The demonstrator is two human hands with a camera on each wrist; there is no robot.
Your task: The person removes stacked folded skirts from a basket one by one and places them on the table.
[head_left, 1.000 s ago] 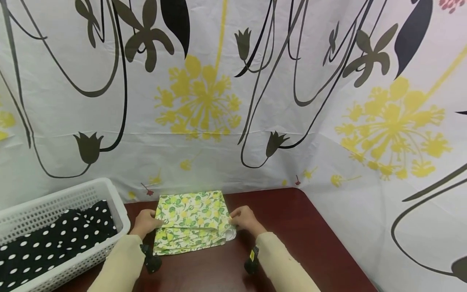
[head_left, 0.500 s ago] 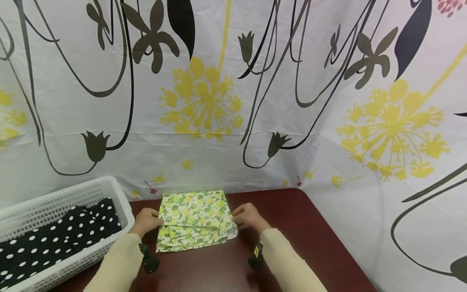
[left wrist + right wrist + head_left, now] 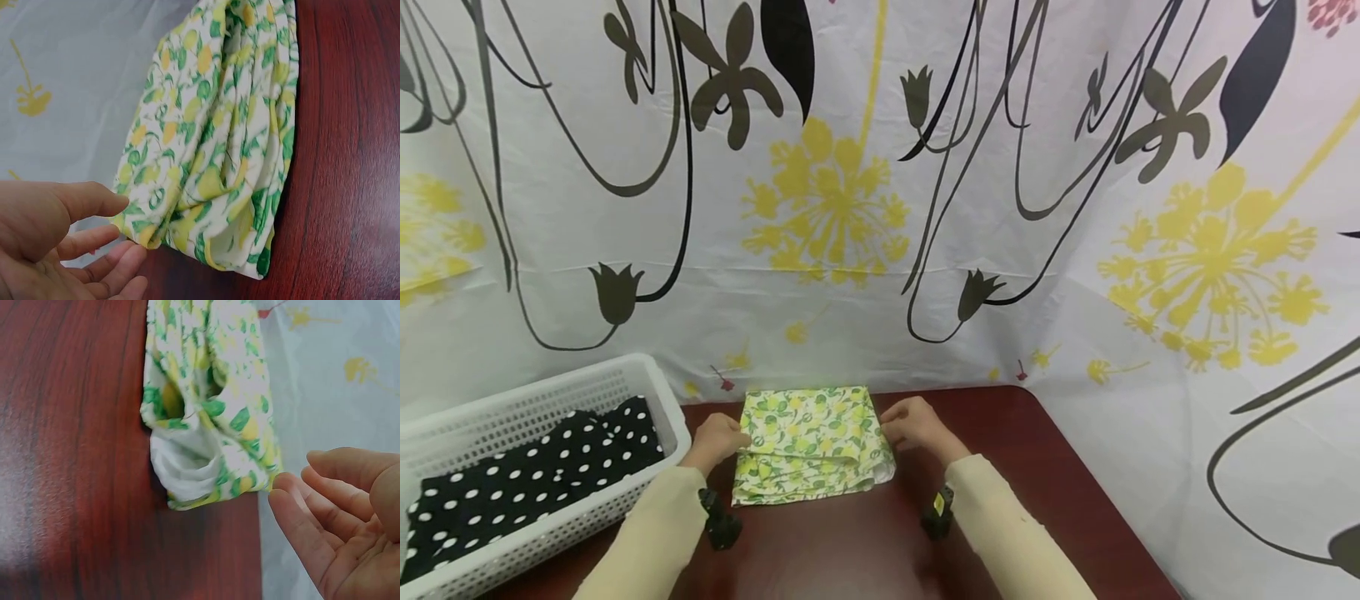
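Note:
A folded cloth (image 3: 808, 437) with a lemon-and-leaf print lies on the dark red table, its layers showing at the near side. At its left edge is my left hand (image 3: 717, 437); in the left wrist view the thumb (image 3: 100, 201) and fingertips meet the cloth's corner, loosely bent and spread. My right hand (image 3: 917, 425) is at the right edge. In the right wrist view its fingers (image 3: 300, 519) are relaxed, the tips at the cloth's border and the thumb apart from it. A white inner fold (image 3: 184, 462) bulges from that end.
A white perforated plastic basket (image 3: 651, 392) stands at the left, holding a black polka-dot cloth (image 3: 550, 467). Behind the table (image 3: 842, 550) hangs a white curtain (image 3: 850, 333) with floral print. The table's right edge runs diagonally toward the front.
The head view has shifted slightly, so the scene sits farther right. My right hand's fingers have eased at the cloth's edge; the cloth stays folded in place.

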